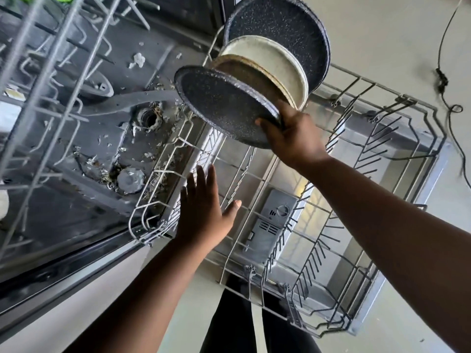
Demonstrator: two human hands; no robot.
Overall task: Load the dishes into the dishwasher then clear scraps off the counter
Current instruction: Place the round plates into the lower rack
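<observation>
The dishwasher's lower rack [397, 220] is pulled out over the open door. My right hand [293, 133] grips the rim of a dark speckled plate [224, 103] and holds it tilted over the rack's far end. Behind it stand a brown plate [244, 72], a cream plate [275, 62] and a large dark speckled plate [285, 29], all upright in the rack. My left hand [204, 212] hovers flat and open over the rack's near left side, holding nothing.
The dishwasher tub floor [84, 138] is littered with food scraps around the spray arm [122, 103] and filter. The upper rack [43, 59] juts out at top left. A black cable [443, 80] lies on the floor at right. The detergent dispenser [275, 220] shows through the rack.
</observation>
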